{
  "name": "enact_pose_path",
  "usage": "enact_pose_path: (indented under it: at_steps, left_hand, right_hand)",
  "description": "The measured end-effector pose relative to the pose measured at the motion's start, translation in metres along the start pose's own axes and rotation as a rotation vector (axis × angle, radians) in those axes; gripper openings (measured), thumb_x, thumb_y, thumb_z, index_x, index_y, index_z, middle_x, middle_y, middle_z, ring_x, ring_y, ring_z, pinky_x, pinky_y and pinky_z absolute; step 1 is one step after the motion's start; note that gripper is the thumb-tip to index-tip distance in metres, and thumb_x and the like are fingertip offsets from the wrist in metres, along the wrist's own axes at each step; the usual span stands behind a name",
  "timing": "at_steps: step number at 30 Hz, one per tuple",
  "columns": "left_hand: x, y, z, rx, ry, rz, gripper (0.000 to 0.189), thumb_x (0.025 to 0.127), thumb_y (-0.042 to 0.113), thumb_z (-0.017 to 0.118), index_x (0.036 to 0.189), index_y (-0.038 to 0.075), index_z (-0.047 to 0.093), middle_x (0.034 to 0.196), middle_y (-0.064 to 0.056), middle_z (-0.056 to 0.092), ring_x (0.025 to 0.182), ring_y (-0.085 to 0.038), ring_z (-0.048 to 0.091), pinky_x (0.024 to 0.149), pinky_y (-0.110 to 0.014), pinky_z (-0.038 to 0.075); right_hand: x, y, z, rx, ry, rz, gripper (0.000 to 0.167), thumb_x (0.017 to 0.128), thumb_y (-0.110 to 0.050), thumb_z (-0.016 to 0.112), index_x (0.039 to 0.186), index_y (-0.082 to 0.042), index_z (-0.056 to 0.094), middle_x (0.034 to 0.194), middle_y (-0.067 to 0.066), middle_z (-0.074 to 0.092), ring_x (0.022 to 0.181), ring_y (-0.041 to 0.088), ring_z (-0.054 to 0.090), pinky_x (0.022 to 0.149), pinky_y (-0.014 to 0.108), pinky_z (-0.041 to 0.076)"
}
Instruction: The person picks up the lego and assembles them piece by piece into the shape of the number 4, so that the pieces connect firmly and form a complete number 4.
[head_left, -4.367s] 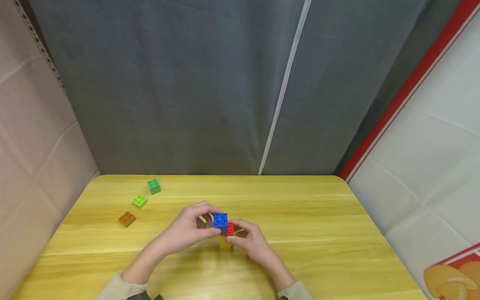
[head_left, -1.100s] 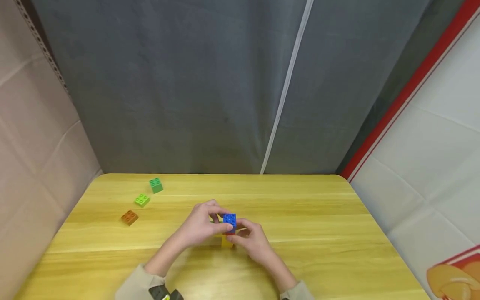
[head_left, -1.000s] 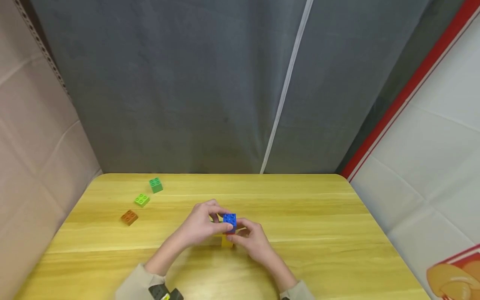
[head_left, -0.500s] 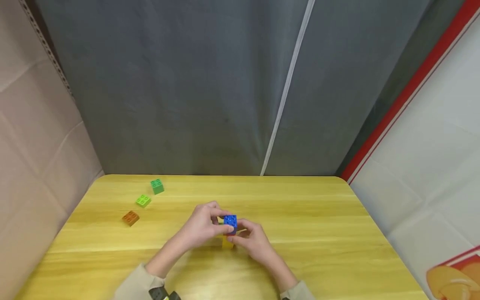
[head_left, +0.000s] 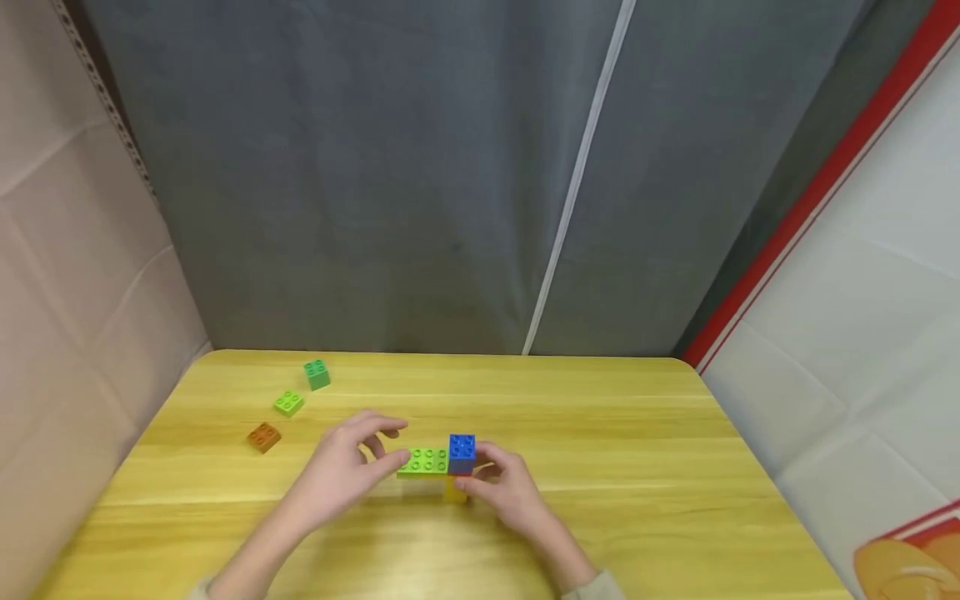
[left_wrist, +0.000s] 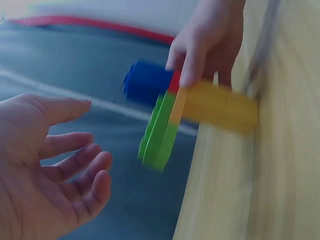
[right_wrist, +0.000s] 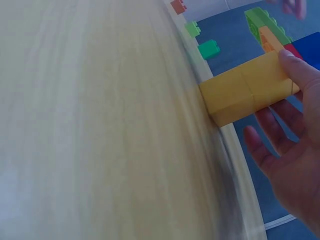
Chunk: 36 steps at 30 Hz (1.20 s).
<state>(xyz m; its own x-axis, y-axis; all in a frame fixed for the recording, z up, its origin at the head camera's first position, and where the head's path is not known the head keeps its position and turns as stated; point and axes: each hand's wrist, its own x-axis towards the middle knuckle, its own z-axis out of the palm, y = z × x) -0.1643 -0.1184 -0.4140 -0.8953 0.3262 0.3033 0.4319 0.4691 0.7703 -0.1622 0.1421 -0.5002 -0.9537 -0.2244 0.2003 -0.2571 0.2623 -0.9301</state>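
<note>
A stack of toy building bricks stands on the table. Two yellow bricks (right_wrist: 245, 87) form its base, with a thin orange brick (left_wrist: 177, 107), a red brick (left_wrist: 174, 82) and, on top, a blue brick (head_left: 462, 454). A long lime green brick (head_left: 423, 461) juts out to the left from the stack. My right hand (head_left: 510, 487) pinches the stack from the right, thumb and fingers just below the blue brick. To the left, my left hand (head_left: 348, 467) is apart from the bricks, fingers loosely bent and holding nothing, as the left wrist view shows.
Three loose bricks lie at the table's left: a green one (head_left: 317, 375), a lime one (head_left: 288, 403) and a brown one (head_left: 264, 437). A grey curtain (head_left: 375, 183) hangs behind the wooden table (head_left: 637, 467), with pale cloth walls at both sides.
The blue brick moved right onto the red brick along with my left hand. That hand has since let go and drawn back left, uncovering the lime green brick. My right hand stays at the stack.
</note>
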Motion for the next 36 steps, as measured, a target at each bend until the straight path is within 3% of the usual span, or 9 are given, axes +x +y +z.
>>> enact_pose_path:
  at_steps: [5,10,17,24,36]
  left_hand:
    - [-0.012,-0.016,-0.020,-0.009,0.110,-0.058,0.020,0.092,0.013,0.077,0.112,0.010,0.076,0.096,0.004,0.069,0.081,-0.009,0.062,0.068,-0.027,0.056]
    - [-0.021,-0.025,-0.024,-0.032,0.153,-0.060,0.019,0.092,0.011,0.077,0.111,0.008,0.076,0.093,0.004,0.070,0.080,-0.008,0.063,0.067,-0.026,0.056]
    - [-0.028,-0.032,-0.017,-0.062,0.150,-0.053,0.019,0.090,0.007,0.078,0.109,0.007,0.076,0.092,0.003,0.068,0.077,-0.006,0.062,0.065,-0.026,0.056]
    - [-0.031,-0.035,-0.015,-0.064,0.152,-0.055,0.022,0.088,0.006,0.079,0.110,0.007,0.075,0.094,0.000,0.068,0.077,-0.006,0.062,0.064,-0.026,0.056]
    - [-0.033,-0.041,-0.014,-0.064,0.151,-0.068,0.024,0.089,0.007,0.080,0.112,0.006,0.075,0.095,0.001,0.069,0.077,-0.005,0.062,0.064,-0.026,0.056]
  right_hand:
    - [0.000,0.000,-0.004,0.010,-0.009,-0.018,0.038,0.085,-0.007,0.082,0.121,-0.005,0.070,0.105,0.006,0.073,0.097,0.026,0.066,0.091,0.041,0.056]
    - [-0.002,-0.001,-0.008,0.013,-0.005,-0.025,0.039,0.085,-0.008,0.082,0.122,-0.005,0.070,0.105,0.006,0.073,0.096,0.025,0.066,0.093,0.049,0.055]
    - [-0.008,0.001,-0.011,0.036,-0.015,-0.015,0.040,0.088,-0.009,0.080,0.126,-0.004,0.068,0.111,0.008,0.072,0.103,0.031,0.065,0.096,0.050,0.053]
    - [-0.010,0.002,-0.013,0.018,-0.024,-0.011,0.036,0.091,-0.014,0.078,0.125,-0.007,0.069,0.111,0.005,0.073,0.102,0.030,0.065,0.095,0.041,0.052]
    - [-0.012,0.000,-0.018,0.014,-0.005,0.004,0.042,0.091,-0.017,0.079,0.131,-0.013,0.067,0.117,0.000,0.071,0.112,0.029,0.062,0.105,0.060,0.042]
